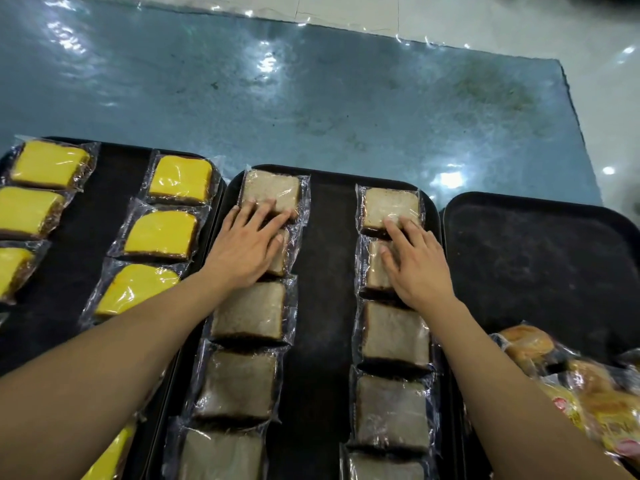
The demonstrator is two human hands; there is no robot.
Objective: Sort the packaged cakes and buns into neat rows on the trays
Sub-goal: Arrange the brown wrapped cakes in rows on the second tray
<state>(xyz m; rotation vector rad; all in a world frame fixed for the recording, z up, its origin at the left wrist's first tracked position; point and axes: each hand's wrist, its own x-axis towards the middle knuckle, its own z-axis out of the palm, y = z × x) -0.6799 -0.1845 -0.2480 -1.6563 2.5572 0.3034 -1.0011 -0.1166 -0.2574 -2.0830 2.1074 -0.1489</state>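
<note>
Three black trays lie side by side on a blue table. The middle tray (322, 258) carries two rows of several brown cakes in clear wrap. My left hand (247, 244) lies flat over the second cake of the left row, fingertips touching the far cake (272, 190). My right hand (415, 268) rests with straight fingers on the second cake of the right row, fingertips on the far cake (389, 206). The left tray (114, 181) holds two rows of yellow-topped cakes (180, 178).
The right tray (540, 258) is bare at its far part; a heap of wrapped golden buns (585, 386) lies on its near corner. The blue table (311, 98), under shiny plastic film, stretches beyond the trays, with pale floor past its far edge.
</note>
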